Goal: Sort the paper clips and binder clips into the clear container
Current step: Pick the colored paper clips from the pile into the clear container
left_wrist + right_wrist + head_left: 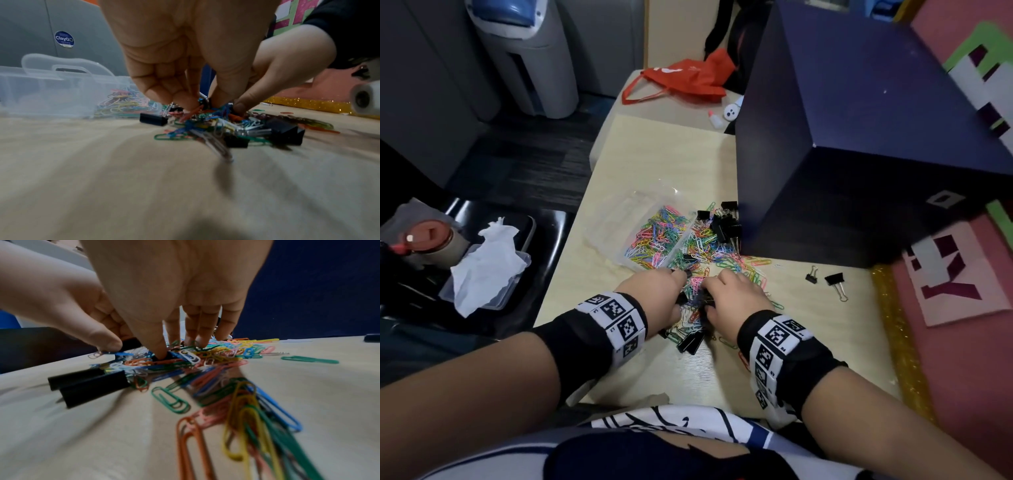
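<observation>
A heap of coloured paper clips mixed with black binder clips lies on the pale wooden table. The clear container stands just left of the heap and has many paper clips in its near compartment. My left hand curls down into the heap and pinches a black binder clip with a silver handle. My right hand stands beside it, its fairly straight fingers touching the clips and the thumb resting on another black binder clip. Two large binder clips lie near my wrists.
A big dark blue box rises right behind the heap. Two stray binder clips lie to the right. A red bag sits at the far end. Left of the table stand a black tray and a lid holding tissue.
</observation>
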Available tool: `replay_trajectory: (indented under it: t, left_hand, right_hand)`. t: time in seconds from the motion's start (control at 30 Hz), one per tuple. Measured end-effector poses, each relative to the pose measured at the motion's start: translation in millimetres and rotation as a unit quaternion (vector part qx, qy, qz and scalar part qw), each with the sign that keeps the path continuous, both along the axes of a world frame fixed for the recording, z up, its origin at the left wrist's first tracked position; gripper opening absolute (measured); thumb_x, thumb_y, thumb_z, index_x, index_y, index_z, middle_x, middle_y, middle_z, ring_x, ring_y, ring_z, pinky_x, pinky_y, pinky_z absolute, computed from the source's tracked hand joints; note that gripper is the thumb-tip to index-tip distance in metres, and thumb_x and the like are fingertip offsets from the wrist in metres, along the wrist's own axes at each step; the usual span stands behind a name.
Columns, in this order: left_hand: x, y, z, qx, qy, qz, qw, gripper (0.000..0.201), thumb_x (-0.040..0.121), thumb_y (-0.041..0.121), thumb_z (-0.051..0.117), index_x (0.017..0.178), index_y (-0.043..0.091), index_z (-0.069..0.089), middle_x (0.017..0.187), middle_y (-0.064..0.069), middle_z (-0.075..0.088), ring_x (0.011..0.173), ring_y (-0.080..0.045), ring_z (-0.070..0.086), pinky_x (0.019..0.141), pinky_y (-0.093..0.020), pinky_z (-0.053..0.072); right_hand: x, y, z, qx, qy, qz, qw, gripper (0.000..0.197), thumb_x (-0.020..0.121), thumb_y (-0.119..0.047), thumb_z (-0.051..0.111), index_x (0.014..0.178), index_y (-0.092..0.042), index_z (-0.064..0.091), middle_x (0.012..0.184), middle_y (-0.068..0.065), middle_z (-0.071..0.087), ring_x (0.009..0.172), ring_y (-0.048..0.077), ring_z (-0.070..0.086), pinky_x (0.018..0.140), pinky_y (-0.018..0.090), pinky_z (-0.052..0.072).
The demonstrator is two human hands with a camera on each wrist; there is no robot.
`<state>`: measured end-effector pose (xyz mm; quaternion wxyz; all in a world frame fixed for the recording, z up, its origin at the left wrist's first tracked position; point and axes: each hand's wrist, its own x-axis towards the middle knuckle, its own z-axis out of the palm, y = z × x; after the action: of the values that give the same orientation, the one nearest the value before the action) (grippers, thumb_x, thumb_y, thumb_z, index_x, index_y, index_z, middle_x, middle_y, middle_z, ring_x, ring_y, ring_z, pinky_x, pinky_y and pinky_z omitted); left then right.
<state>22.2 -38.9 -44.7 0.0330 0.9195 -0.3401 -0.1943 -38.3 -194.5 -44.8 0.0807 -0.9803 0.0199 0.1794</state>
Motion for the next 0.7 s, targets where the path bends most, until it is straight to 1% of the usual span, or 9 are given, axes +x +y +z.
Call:
replay_trajectory:
  t: [0.07,0.13,0.2,0.27,0.37,0.5,0.57,0.63,0.7]
  left_hand:
    - [1,-1,2,-0.009,-0.011,-0.014,1.000,0.035,0.083,0.026,0.052,0.116,0.012,0.053,0.107,-0.009,0.056,0.098,-0.029,0.060,0.078,-0.037,0.052]
    - [1,-3,4,-0.015,-0.017,-0.023,0.999,0.034,0.085,0.027,0.051,0.116,0.013,0.055,0.107,-0.008,0.055,0.097,-0.028,0.060,0.079,-0.037,0.052]
    - [1,-6,7,-0.017,-0.018,-0.023,0.999,0.032,0.086,0.027,0.051,0.116,0.014,0.054,0.106,-0.008,0.055,0.094,-0.029,0.060,0.077,-0.038,0.052]
    - [2,-8,10,-0.022,-0.016,-0.021,0.999,0.026,0.086,0.025,0.051,0.111,0.016,0.053,0.104,-0.008,0.055,0.092,-0.029,0.060,0.075,-0.038,0.051]
    - [4,-10,11,-0.030,-0.009,-0.018,0.999,0.017,0.088,0.021,0.051,0.104,0.018,0.056,0.104,-0.005,0.058,0.093,-0.027,0.059,0.077,-0.037,0.051]
    - [4,-12,13,-0.061,-0.012,-0.012,0.998,0.012,0.090,0.026,0.053,0.097,0.017,0.058,0.099,-0.003,0.059,0.092,-0.024,0.059,0.076,-0.034,0.049]
    - [5,-14,15,-0.073,-0.014,-0.006,0.997,0.009,0.090,0.025,0.054,0.094,0.018,0.057,0.099,-0.002,0.058,0.091,-0.024,0.059,0.075,-0.033,0.048]
    - [6,-16,17,-0.088,-0.019,0.004,0.996,0.005,0.089,0.019,0.053,0.093,0.018,0.055,0.098,-0.002,0.056,0.089,-0.025,0.058,0.073,-0.033,0.047]
    - [7,-20,19,-0.101,-0.019,0.008,0.995,0.008,0.087,0.014,0.051,0.094,0.019,0.051,0.098,-0.002,0.053,0.086,-0.026,0.057,0.069,-0.032,0.044]
  right_hand:
    - [0,0,-1,-0.003,0.004,0.001,1.000,0.038,0.091,-0.031,0.051,0.128,-0.022,0.047,0.125,0.006,0.047,0.121,0.029,0.042,0.102,0.043,0.037]
    - [1,-1,-2,0.004,0.001,-0.010,1.000,0.034,0.091,-0.030,0.051,0.124,-0.023,0.050,0.123,0.005,0.049,0.119,0.028,0.044,0.101,0.041,0.038]
    - [1,-3,-2,0.016,-0.006,-0.025,1.000,0.030,0.090,-0.027,0.052,0.120,-0.023,0.053,0.120,0.004,0.051,0.116,0.028,0.047,0.098,0.040,0.039]
    - [-1,-6,0,0.031,-0.014,-0.042,0.999,0.028,0.089,-0.023,0.052,0.117,-0.023,0.055,0.118,0.003,0.052,0.114,0.027,0.049,0.096,0.037,0.039]
    - [-5,-13,4,0.055,-0.021,-0.067,0.996,0.024,0.090,-0.021,0.052,0.113,-0.024,0.059,0.117,0.003,0.052,0.113,0.026,0.049,0.095,0.035,0.040]
    - [-7,-24,11,0.096,-0.039,-0.112,0.988,0.012,0.088,-0.023,0.057,0.099,-0.024,0.057,0.112,0.000,0.053,0.105,0.022,0.052,0.090,0.033,0.044]
    - [-7,-30,13,0.119,-0.049,-0.144,0.981,0.009,0.086,-0.024,0.061,0.091,-0.023,0.053,0.102,-0.001,0.056,0.096,0.022,0.055,0.081,0.030,0.044]
    - [-9,-35,15,0.132,-0.052,-0.170,0.975,0.017,0.085,-0.031,0.065,0.084,-0.022,0.050,0.084,-0.003,0.057,0.083,0.022,0.056,0.069,0.029,0.042]
    - [-11,-39,16,0.139,-0.049,-0.184,0.972,0.024,0.086,-0.039,0.064,0.083,-0.020,0.049,0.072,-0.003,0.056,0.074,0.021,0.056,0.064,0.030,0.042]
